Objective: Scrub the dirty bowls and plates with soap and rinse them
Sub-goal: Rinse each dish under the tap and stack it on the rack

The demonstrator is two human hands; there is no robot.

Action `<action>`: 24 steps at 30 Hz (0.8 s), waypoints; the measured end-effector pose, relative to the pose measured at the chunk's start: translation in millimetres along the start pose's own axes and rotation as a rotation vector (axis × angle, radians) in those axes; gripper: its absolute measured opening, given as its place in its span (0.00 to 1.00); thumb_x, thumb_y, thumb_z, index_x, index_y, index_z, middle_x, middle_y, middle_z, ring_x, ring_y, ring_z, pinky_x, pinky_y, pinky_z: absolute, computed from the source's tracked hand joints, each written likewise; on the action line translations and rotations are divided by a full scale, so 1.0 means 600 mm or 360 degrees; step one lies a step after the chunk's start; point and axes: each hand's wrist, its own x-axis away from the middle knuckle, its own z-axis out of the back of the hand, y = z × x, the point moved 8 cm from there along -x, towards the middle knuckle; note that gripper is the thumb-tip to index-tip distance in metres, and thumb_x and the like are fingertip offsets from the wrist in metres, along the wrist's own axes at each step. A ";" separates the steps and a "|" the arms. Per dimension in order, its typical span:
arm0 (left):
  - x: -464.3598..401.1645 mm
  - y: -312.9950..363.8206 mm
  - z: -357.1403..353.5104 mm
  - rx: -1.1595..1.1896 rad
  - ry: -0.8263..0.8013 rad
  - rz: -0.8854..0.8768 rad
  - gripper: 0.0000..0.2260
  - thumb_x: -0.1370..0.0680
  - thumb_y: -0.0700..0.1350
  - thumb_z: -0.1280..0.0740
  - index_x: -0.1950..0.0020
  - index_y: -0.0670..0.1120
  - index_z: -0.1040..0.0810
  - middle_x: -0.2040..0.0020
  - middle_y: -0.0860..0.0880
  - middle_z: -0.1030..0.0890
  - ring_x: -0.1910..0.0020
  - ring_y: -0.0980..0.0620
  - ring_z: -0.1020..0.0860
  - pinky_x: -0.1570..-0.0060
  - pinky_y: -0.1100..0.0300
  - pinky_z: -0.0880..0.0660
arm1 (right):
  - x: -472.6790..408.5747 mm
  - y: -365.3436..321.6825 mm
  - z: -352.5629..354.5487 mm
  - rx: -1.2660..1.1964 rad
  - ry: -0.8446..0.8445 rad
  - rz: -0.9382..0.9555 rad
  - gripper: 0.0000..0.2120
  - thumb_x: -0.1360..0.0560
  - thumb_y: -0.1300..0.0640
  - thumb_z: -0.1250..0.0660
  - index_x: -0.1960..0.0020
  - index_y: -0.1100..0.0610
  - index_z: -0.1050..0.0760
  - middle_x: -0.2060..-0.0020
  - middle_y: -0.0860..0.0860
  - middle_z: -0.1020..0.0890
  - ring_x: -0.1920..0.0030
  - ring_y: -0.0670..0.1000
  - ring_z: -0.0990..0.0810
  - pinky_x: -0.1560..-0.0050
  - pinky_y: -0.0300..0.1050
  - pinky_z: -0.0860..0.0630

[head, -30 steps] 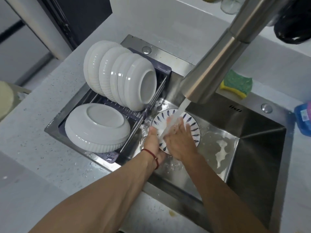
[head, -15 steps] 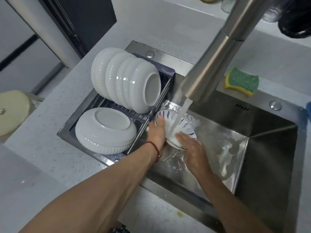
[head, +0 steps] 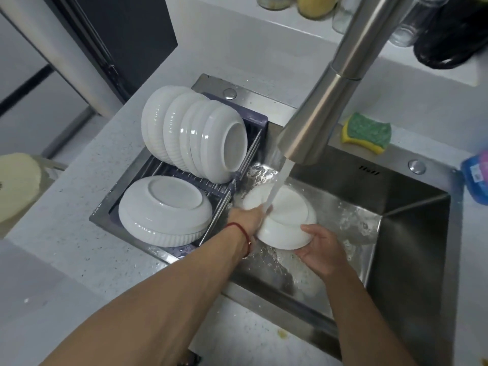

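A pale round lid (head: 15, 186) sits at the far left edge, beyond the speckled countertop (head: 87, 233). The drying rack (head: 253, 122) occupies the left part of the sink (head: 412, 260). It holds a row of white ribbed bowls (head: 190, 133) standing on edge, nested one against the next, and one large ribbed bowl (head: 165, 211) lying upside down at the near end.

The left hand (head: 248, 216), with a red string (head: 241, 232) at the wrist, grips the left rim of the small bowl (head: 286, 220); its fingertips are hidden behind the bowl and the water. The small bowl is held upside down over the wet sink floor, just right of the rack, with its white underside up. The water stream (head: 277, 186) from the steel faucet (head: 324, 101) lands on the bowl's base beside the left hand. The right hand (head: 320, 249) holds the bowl's near right rim, thumb on the outer wall and fingers curled underneath.

A green and yellow sponge (head: 367, 132) lies on the sink's back ledge. A blue object (head: 476, 178) sits at the right edge. Jars (head: 317, 5) stand on the rear shelf.
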 end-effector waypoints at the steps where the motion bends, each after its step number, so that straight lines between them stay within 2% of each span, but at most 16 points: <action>1: 0.025 0.011 -0.004 0.0013 -0.0028 -0.0009 0.46 0.41 0.50 0.13 0.27 0.47 0.30 0.41 0.42 0.18 0.45 0.38 0.17 0.47 0.39 0.17 | -0.003 0.003 0.003 0.0000 0.0070 0.0019 0.20 0.27 0.64 0.39 0.35 0.61 0.23 0.41 0.59 0.17 0.39 0.61 0.20 0.37 0.64 0.23; 3: 0.058 0.025 -0.004 -0.0060 0.0020 -0.0084 0.33 0.31 0.40 0.18 0.32 0.46 0.31 0.44 0.44 0.20 0.43 0.40 0.20 0.42 0.40 0.19 | -0.006 0.004 -0.008 0.0133 0.0267 0.0075 0.10 0.26 0.58 0.40 0.50 0.58 0.22 0.55 0.58 0.18 0.53 0.58 0.18 0.53 0.53 0.21; 4: 0.067 0.032 -0.004 -0.0106 0.0044 -0.0160 0.28 0.29 0.38 0.20 0.36 0.47 0.31 0.45 0.45 0.21 0.44 0.41 0.21 0.39 0.42 0.20 | -0.010 0.007 -0.015 0.0238 0.0412 0.0077 0.08 0.26 0.55 0.40 0.53 0.57 0.24 0.57 0.59 0.20 0.56 0.58 0.19 0.57 0.50 0.22; 6: 0.075 0.043 -0.005 -0.0209 0.0097 -0.0302 0.24 0.28 0.38 0.20 0.40 0.48 0.30 0.43 0.45 0.20 0.45 0.43 0.21 0.37 0.46 0.21 | -0.010 0.006 -0.031 0.0526 0.0681 0.0065 0.15 0.21 0.49 0.42 0.50 0.58 0.23 0.54 0.59 0.18 0.55 0.60 0.19 0.56 0.51 0.21; 8: 0.096 0.067 -0.001 -0.0416 0.0174 -0.0459 0.24 0.28 0.40 0.20 0.38 0.46 0.27 0.42 0.45 0.20 0.45 0.45 0.22 0.38 0.50 0.22 | -0.023 -0.006 -0.047 0.0914 0.0819 0.0153 0.21 0.19 0.47 0.44 0.42 0.61 0.22 0.47 0.60 0.17 0.50 0.59 0.19 0.48 0.54 0.20; 11: 0.125 0.099 0.010 -0.0652 0.0215 -0.0594 0.25 0.29 0.43 0.19 0.38 0.45 0.27 0.43 0.46 0.20 0.44 0.45 0.21 0.40 0.53 0.22 | -0.010 -0.012 -0.092 0.1231 0.0787 0.0156 0.22 0.22 0.46 0.44 0.42 0.61 0.21 0.43 0.60 0.18 0.44 0.61 0.20 0.38 0.57 0.23; 14: 0.146 0.124 0.016 -0.0778 0.0175 -0.0688 0.28 0.32 0.47 0.17 0.39 0.45 0.25 0.43 0.46 0.19 0.43 0.45 0.19 0.39 0.51 0.21 | 0.019 -0.022 -0.133 0.1311 0.0751 0.0246 0.20 0.21 0.49 0.43 0.45 0.61 0.19 0.47 0.60 0.17 0.45 0.62 0.19 0.43 0.54 0.24; 17: 0.160 0.140 0.019 -0.0894 0.0140 -0.0742 0.28 0.30 0.50 0.18 0.35 0.45 0.24 0.40 0.46 0.19 0.43 0.46 0.20 0.42 0.56 0.23 | 0.033 -0.028 -0.152 0.1343 0.0678 0.0328 0.16 0.23 0.48 0.44 0.57 0.55 0.21 0.54 0.58 0.18 0.48 0.63 0.18 0.45 0.58 0.22; 20: 0.174 0.148 0.020 -0.0987 0.0112 -0.0825 0.27 0.28 0.54 0.20 0.35 0.45 0.24 0.39 0.46 0.19 0.42 0.45 0.20 0.42 0.56 0.23 | 0.052 -0.029 -0.155 0.1302 0.0619 0.0325 0.16 0.22 0.49 0.43 0.62 0.52 0.22 0.58 0.57 0.18 0.55 0.58 0.20 0.54 0.52 0.23; 24: 0.188 0.150 0.014 -0.1012 0.0025 -0.0872 0.24 0.27 0.54 0.21 0.36 0.47 0.23 0.42 0.46 0.17 0.44 0.45 0.19 0.42 0.52 0.20 | 0.088 -0.042 -0.159 0.1198 0.0640 0.0321 0.18 0.24 0.41 0.41 0.56 0.53 0.21 0.51 0.56 0.17 0.48 0.59 0.19 0.40 0.56 0.22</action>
